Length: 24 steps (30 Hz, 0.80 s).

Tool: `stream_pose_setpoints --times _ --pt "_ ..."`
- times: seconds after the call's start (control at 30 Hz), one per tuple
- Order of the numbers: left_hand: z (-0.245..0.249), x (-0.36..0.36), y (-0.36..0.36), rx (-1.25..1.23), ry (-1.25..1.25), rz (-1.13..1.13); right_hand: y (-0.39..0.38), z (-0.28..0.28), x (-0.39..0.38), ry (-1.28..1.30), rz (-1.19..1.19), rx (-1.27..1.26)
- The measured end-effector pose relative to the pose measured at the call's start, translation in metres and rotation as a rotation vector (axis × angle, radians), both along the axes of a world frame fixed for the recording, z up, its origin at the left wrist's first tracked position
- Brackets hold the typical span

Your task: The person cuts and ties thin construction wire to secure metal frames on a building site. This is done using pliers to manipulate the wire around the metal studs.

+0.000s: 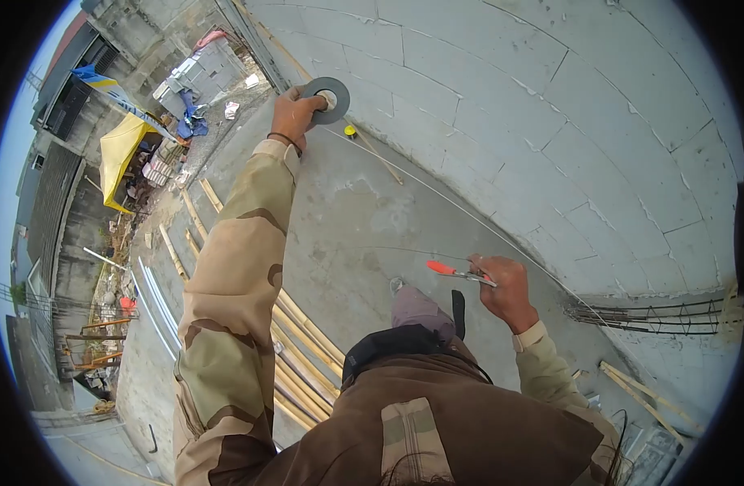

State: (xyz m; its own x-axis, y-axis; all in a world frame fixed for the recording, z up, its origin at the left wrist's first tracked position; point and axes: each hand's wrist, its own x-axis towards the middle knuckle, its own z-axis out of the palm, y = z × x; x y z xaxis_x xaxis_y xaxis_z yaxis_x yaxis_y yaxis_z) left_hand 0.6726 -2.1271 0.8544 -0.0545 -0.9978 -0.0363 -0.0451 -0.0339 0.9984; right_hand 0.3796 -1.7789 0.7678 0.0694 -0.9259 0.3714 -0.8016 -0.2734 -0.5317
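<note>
In the head view, my left hand (294, 115) reaches far forward near the foot of the block wall. Its fingers grip a roll of grey tape (337, 113), the thumb hooked into the core. My right hand (506, 290) is closer to my body, closed around pliers (461, 274) whose red-orange end points left. A thin dark wire (425, 250) runs leftward from beside the right fingers, above the pliers. Beyond the tape roll, a small yellow object (350, 130) lies on the floor.
A grey block wall (502, 121) rises along the right, with a taut string (469, 217) along its base. Bamboo poles (307, 332) and pale pipes (156, 304) lie left. A rebar cage (656, 316) extends from the right wall; a yellow canopy (122, 150) stands farther off.
</note>
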Motion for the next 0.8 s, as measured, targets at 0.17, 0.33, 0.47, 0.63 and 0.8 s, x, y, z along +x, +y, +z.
stream_pose_setpoints --times 0.17,0.33,0.47,0.63,0.8 --pt "0.015 0.1 -0.153 0.022 -0.019 0.005 -0.191 0.025 0.105 -0.449 0.071 0.095" --pt "0.007 0.193 -0.291 0.014 -0.006 -0.145 -0.341 0.034 0.205 -0.778 0.22 0.176" --pt "-0.026 0.252 -0.394 0.053 0.074 -0.369 -0.452 0.022 0.309 -0.913 0.217 0.094" --pt "-0.022 0.269 -0.483 0.225 0.256 -0.436 -0.575 0.05 0.398 -0.867 0.06 0.217" --pt "-0.012 0.257 -0.577 0.48 0.521 -0.47 -0.72 0.072 0.431 -0.889 0.024 0.009"
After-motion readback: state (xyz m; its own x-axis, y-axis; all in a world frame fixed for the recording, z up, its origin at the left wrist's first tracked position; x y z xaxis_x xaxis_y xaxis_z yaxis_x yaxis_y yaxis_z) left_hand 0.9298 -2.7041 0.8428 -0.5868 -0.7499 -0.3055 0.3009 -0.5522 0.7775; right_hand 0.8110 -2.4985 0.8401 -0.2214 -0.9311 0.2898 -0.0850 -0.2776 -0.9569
